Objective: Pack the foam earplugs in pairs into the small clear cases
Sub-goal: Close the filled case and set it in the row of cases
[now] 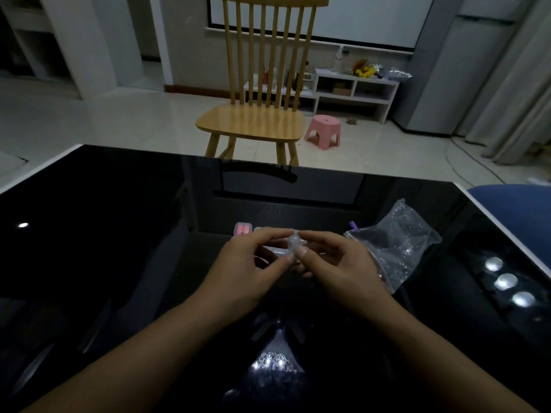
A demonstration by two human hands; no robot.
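A small clear case (294, 243) is held up above the black table (119, 234), pinched between both hands. My left hand (250, 263) grips its left side with thumb and forefinger. My right hand (331, 260) grips its right side the same way. I cannot tell whether the case is open or what it holds. Behind my left hand a clear case with a pair of pink earplugs (243, 229) lies flat on the table. One purple earplug (354, 225) lies by the mouth of a clear plastic bag (396, 242).
The crumpled bag lies just right of my right hand. A wooden chair (256, 114) stands beyond the table's far edge, with a pink stool (323, 129) on the floor. A blue seat (512, 198) shows at the right. Lamp reflections glare on the glossy tabletop.
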